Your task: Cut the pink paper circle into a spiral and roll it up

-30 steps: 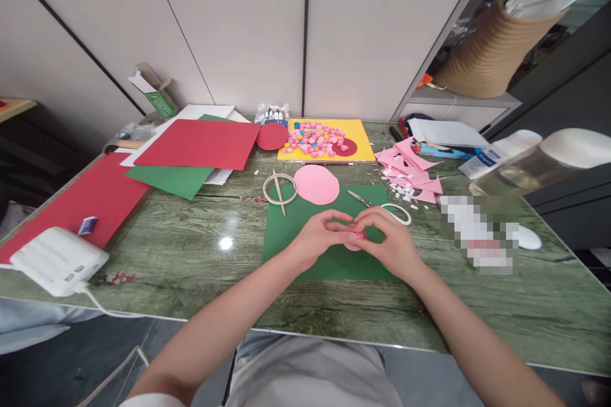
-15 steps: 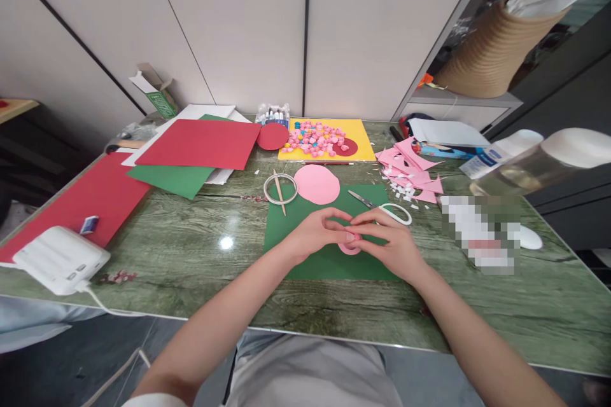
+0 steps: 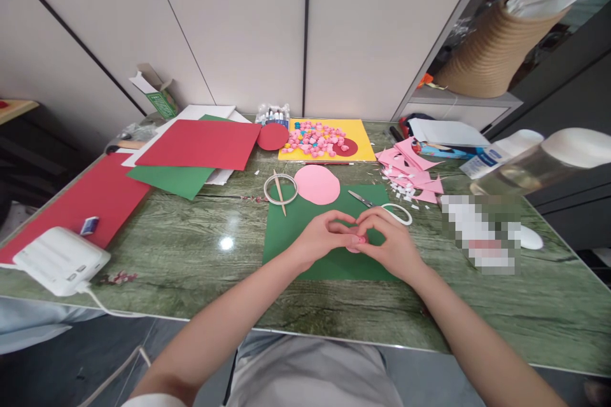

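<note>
A small curled pink paper piece (image 3: 356,243) is pinched between my two hands over the green sheet (image 3: 324,264). My left hand (image 3: 324,235) grips it from the left with thumb and fingers. From the right, my right hand (image 3: 389,238) holds its edge, fingertips together. Scissors with white handles (image 3: 400,213) lie just beyond my right hand. A pink paper disc (image 3: 317,184) rests at the back of the green sheet, beside a roll of tape (image 3: 266,189) with a wooden stick (image 3: 279,194) lying across it.
Pink and blue rolled pieces (image 3: 317,140) cover a yellow sheet (image 3: 365,133). Pink scraps (image 3: 405,165) lie right of it. Red sheets (image 3: 200,143) and a white charger (image 3: 60,261) are at left. A clear bottle (image 3: 525,168) stands at right.
My right fingers have drawn together into a closer pinch on the pink piece. The piece has shifted slightly right and shows less of its lower edge.
</note>
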A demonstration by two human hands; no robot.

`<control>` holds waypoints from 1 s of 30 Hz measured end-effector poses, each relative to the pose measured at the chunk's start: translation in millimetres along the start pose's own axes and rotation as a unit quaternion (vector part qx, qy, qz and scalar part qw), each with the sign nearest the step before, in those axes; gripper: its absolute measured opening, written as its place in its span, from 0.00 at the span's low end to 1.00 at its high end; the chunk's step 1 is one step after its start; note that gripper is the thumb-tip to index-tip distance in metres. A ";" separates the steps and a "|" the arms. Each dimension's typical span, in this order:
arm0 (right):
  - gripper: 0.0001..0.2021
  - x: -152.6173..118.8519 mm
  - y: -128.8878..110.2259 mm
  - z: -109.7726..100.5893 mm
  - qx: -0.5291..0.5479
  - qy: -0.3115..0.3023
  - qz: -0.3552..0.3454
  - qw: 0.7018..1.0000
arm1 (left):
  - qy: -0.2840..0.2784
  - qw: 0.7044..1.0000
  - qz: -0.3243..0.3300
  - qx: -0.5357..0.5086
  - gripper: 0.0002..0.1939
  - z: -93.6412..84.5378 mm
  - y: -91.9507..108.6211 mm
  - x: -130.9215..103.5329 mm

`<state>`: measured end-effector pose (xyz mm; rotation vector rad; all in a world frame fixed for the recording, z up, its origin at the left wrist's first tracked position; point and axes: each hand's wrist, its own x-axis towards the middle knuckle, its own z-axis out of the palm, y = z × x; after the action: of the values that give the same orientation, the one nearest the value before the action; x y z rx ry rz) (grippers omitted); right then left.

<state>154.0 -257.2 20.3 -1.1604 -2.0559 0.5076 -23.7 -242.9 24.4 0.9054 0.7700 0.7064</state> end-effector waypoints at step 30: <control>0.04 0.1 1.5 -0.6 0.004 -0.006 -0.027 1.000 | 0.019 0.999 0.003 -0.028 0.20 0.0 -2.3 1.2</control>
<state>155.2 -256.2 19.8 -1.0956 -2.0877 0.4968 -22.6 -243.0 22.0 0.8462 0.7785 0.7491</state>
